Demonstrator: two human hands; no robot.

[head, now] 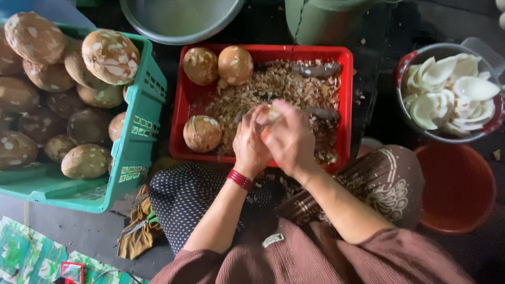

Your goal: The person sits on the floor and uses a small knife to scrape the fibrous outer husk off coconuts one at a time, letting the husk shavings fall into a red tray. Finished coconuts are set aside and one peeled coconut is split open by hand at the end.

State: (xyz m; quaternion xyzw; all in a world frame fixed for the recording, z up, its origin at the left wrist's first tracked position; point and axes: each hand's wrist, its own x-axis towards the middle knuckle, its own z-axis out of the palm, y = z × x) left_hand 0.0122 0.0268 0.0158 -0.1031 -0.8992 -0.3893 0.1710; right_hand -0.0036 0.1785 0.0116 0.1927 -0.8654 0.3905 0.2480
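Both hands (271, 139) clasp a pale, mostly hidden peeled coconut (271, 113).

glossy red plastic tray (181, 105), rough brown shavings (273, 87), matt green plastic crate (139, 142), smooth metal bowl (168, 23).

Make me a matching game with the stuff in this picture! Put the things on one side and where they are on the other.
Things:
1. pile of brown coconuts
2. white coconut pieces
3. brown shavings
4. red bangle

Places:
A. in the red tray
B. on the left wrist
C. in the green crate
D. in the metal bowl on the right

Pairs: 1-C, 2-D, 3-A, 4-B
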